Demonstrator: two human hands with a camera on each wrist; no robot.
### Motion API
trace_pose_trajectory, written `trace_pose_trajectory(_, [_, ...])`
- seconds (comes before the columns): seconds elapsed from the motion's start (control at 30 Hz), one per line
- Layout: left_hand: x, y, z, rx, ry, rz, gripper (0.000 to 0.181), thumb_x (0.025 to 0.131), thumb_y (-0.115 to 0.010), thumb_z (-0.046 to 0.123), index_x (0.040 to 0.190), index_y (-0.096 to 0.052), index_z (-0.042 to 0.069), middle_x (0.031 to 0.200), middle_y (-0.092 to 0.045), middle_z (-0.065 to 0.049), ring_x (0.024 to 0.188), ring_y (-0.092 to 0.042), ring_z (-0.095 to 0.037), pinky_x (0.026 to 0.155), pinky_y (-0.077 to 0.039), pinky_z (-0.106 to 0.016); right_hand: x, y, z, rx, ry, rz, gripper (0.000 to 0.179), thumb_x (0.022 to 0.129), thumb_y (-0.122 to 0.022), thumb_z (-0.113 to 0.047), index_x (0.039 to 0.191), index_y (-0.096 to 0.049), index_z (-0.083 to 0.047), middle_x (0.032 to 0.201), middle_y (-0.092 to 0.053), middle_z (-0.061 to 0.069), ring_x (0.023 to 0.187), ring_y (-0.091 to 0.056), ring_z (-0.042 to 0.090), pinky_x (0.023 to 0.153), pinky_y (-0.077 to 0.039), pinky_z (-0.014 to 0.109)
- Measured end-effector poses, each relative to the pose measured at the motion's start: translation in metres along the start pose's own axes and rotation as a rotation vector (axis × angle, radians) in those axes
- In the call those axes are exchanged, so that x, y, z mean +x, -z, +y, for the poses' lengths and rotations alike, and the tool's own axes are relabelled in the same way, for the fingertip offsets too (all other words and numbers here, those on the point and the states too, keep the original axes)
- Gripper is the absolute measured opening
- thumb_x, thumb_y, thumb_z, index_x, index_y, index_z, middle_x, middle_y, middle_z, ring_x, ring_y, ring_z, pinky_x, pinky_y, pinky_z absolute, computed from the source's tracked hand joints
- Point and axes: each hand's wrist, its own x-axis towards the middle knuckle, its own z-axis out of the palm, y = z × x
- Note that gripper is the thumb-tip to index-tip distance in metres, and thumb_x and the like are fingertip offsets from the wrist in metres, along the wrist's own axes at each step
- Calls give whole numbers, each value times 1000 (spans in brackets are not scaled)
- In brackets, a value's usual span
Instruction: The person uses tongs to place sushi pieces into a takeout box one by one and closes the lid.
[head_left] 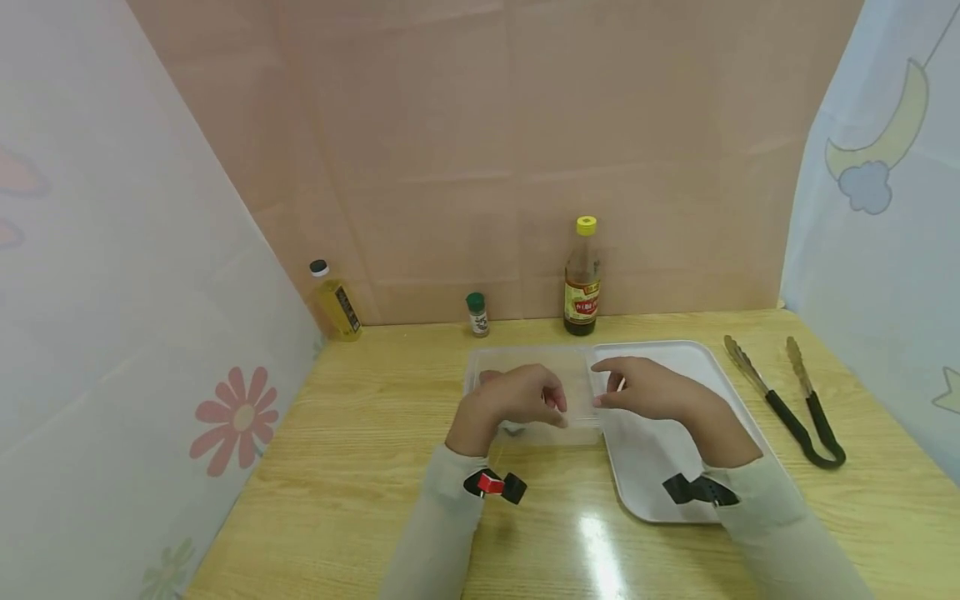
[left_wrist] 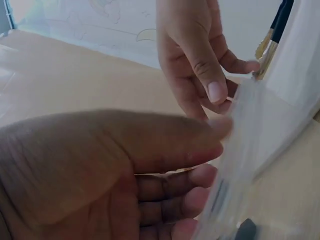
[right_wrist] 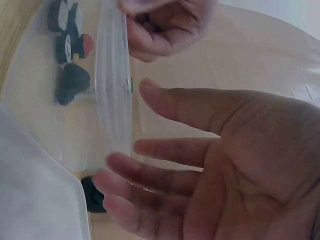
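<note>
A clear plastic container (head_left: 532,357) lies on the table, its left end overlapping behind my left hand (head_left: 517,396). That hand reaches over it with fingers loosely bent, and its thumb and fingertips (left_wrist: 200,175) come right at the container's rim in the left wrist view. My right hand (head_left: 648,389) hovers at the container's right end, thumb and fingers spread apart with nothing between them. Through the plastic, the right wrist view shows several dark pieces (right_wrist: 73,82) with white faces and a red bit; their kind is unclear.
A white tray (head_left: 660,475) adjoins the container on the right, with black-handled tongs (head_left: 787,417) beyond it. Along the back wall stand an oil bottle (head_left: 337,308), a green-capped spice jar (head_left: 477,317) and a yellow-capped sauce bottle (head_left: 582,287).
</note>
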Motion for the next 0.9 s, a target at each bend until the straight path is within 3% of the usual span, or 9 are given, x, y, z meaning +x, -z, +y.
trace_pose_trajectory(0.1, [-4,6,-8,-3,-23,102,22,96,-80,35,110,-77,19,109,-72,3,104,-67,-15,90,-55,-32,5,-9,-5,-54,15,75,70,101,-72,-40,152,-52,4,136,-62,27,119,-66,40,96,-56,54])
trace_pose_trajectory(0.2, [-9,10,-18,74,-5,220,47,99,-74,47,134,-71,16,140,-65,-3,133,-60,-25,109,-52,-43,10,-23,-10,-89,18,128,78,104,-62,-52,160,-43,0,163,-36,33,149,-39,55,114,-39,71])
trace_pose_trajectory(0.27, [-12,11,-26,153,29,259,63,100,-68,55,147,-62,15,156,-54,-7,149,-47,-30,120,-42,-53,14,-34,-11,-110,10,143,86,105,-56,-60,165,-34,-2,171,-21,33,157,-21,57,119,-29,75])
trace_pose_trajectory(0.37, [-18,7,-39,227,88,275,81,101,-61,65,161,-46,13,172,-33,-13,163,-25,-35,129,-25,-62,20,-48,-11,-163,0,156,93,105,-49,-66,168,-25,-2,174,-7,33,160,-6,58,121,-23,76])
trace_pose_trajectory(0.47, [-23,-3,-54,252,129,283,90,102,-53,70,167,-32,11,177,-19,-18,166,-11,-40,131,-18,-63,24,-59,-10,-217,-19,161,96,105,-45,-69,168,-21,-1,174,-2,34,160,0,58,121,-24,75])
trace_pose_trajectory(0.7, [-20,-21,-76,266,144,326,98,102,-43,75,169,-24,7,177,-15,-24,165,-9,-45,129,-22,-65,28,-69,-10,-303,14,203,90,109,-44,-63,165,-26,6,170,-4,41,158,-2,62,126,-21,70])
trace_pose_trajectory(0.9, [-17,-22,-78,293,157,311,101,101,-41,77,170,-21,6,177,-13,-23,166,-8,-43,130,-22,-63,27,-70,-13,-330,14,229,86,110,-45,-57,164,-28,7,169,-6,43,157,-4,63,127,-19,68])
